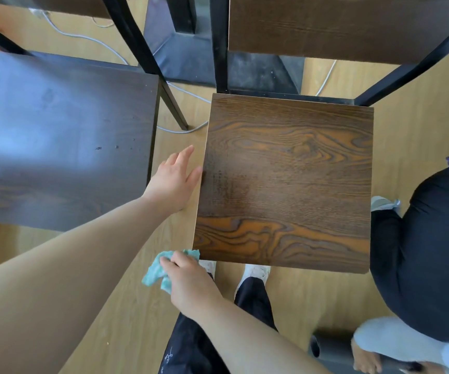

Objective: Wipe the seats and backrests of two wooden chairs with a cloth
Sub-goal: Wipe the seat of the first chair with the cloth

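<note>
- The cloth (154, 271), teal and crumpled, was pinched in the right grip (191, 284). It hung off the 7 o'clock corner of the right chair seat (285, 184), just beside the edge and touching no wooden surface.
- The left grip (173, 182) was spread, with straight fingers, and its fingertips met the 9 o'clock edge of that seat.
- Progress, as a judgement: no wiping stroke was under way. The left chair seat (64, 136), at 9 o'clock, showed specks and smudges under glare, so it probably remained to be done.
- Whether the right seat had been wiped could not be told.
- Both backrests, the right backrest (339, 25) at 1 o'clock and the left backrest (64, 4) at 11 o'clock, showed no sign either way and were counted as outstanding.
- A narrow strip of floor (174, 136) separated the two seats, and the left forearm occupied it.
- The right seat's 6 o'clock edge was open to approach, with the person's own feet directly below it.
- A second person (420, 265) crouched close at 4 o'clock, which limited the room for a sweep on that side.
- Black frame legs and cables (82, 36) crowded the floor towards 12 o'clock.
</note>
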Motion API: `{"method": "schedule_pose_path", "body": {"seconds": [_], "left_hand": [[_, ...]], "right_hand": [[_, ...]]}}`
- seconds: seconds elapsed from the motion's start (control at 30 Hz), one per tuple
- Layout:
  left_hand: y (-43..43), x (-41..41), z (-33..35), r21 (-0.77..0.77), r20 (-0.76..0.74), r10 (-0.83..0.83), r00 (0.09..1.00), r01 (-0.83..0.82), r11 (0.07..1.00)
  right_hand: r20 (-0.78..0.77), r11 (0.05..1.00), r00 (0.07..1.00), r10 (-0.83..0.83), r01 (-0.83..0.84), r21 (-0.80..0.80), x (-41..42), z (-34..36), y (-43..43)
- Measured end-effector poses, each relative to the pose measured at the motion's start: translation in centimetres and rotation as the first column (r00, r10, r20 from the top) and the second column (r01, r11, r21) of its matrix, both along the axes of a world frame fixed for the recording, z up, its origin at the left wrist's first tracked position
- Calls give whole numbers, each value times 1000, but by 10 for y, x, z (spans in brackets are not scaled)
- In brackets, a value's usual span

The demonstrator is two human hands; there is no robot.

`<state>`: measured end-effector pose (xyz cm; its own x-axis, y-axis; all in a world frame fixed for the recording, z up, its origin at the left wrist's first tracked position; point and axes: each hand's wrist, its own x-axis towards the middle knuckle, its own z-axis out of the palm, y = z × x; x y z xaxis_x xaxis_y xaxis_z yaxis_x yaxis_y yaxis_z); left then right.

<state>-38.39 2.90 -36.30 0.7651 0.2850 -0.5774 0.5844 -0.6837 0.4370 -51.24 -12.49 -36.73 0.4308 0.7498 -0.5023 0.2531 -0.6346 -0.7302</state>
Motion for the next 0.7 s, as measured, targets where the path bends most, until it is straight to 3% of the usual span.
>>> {"method": "schedule_pose_path", "body": {"seconds": [0.1, 0.2, 0.37, 0.5, 0.57, 0.63, 0.7], "left_hand": [[-2, 2, 1, 7, 7, -6, 1000, 6, 1000], [-5, 7, 5, 14, 0, -9, 1000, 9, 1000], [-13, 19, 10, -10, -10, -5, 1000, 5, 1000], [-17, 27, 7, -16, -20, -4, 1000, 4, 1000], [-17, 30, 4, -15, -23, -15, 1000, 14, 1000], [-17, 33, 2, -11, -29, -38, 999, 38, 999], [-16, 36, -1, -11, -37, -50, 998, 50, 999]], "right_hand": [[-28, 989, 990, -141, 142, 49, 30, 14, -23], [-50, 915, 915, -401, 403, 31, 84, 34, -70], [213, 649, 632, -745, 761, 13, 213, 49, -155], [397, 392, 372, -839, 919, -33, 301, 39, -195], [402, 291, 280, -872, 956, -34, 328, 26, -204], [386, 246, 252, -887, 967, -66, 342, 14, -201], [391, 305, 329, -860, 944, -123, 343, 6, -187]]}}
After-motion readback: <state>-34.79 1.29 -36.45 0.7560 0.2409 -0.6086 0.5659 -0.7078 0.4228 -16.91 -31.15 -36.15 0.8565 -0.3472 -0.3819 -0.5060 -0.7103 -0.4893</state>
